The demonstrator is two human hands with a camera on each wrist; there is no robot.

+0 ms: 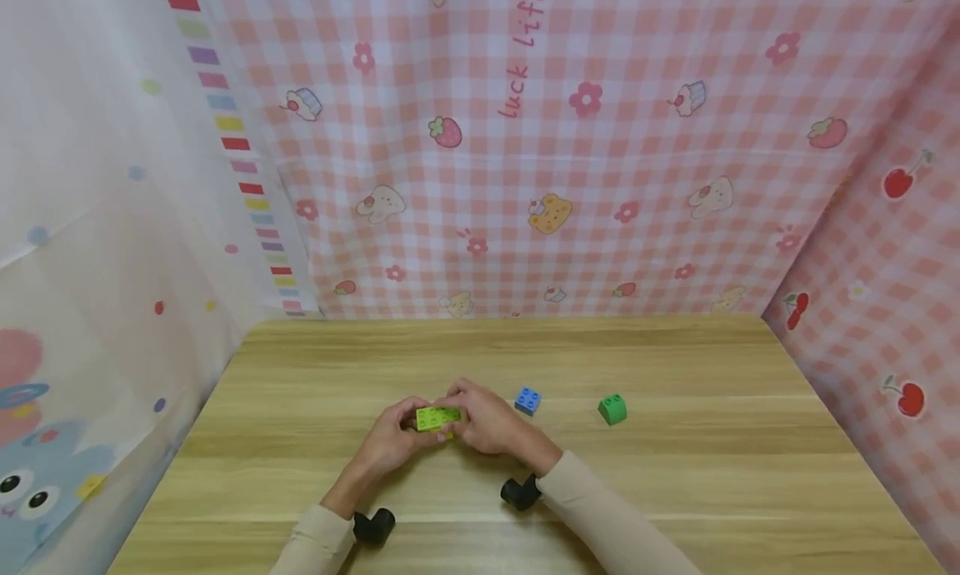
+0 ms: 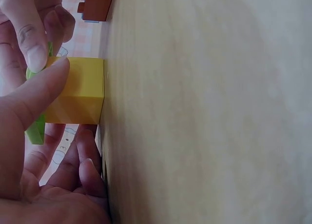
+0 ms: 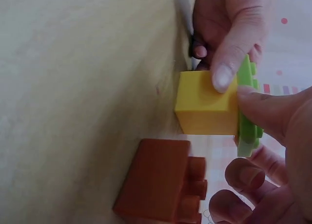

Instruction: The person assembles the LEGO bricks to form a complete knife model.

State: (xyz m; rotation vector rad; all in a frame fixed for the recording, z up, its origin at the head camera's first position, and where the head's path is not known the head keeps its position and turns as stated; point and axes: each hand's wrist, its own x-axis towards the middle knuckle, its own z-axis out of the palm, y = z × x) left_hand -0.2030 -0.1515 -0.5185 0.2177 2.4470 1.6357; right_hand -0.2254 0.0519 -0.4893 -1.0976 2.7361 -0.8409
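A lime-green studded plate brick lies on top of a yellow block, and both hands hold the pair at the tabletop. My left hand grips it from the left, its thumb on the yellow block's side. From the right, my right hand pinches the green plate, with its thumb at the plate's edge against the yellow block. A reddish-brown studded brick stands close to the right hand; the head view does not show it. The far side of the yellow block is hidden.
On the wooden table, a blue studded brick stands right of the right hand. Farther right is a green brick with a curved side. A pink checked cloth hangs behind the table's back edge.
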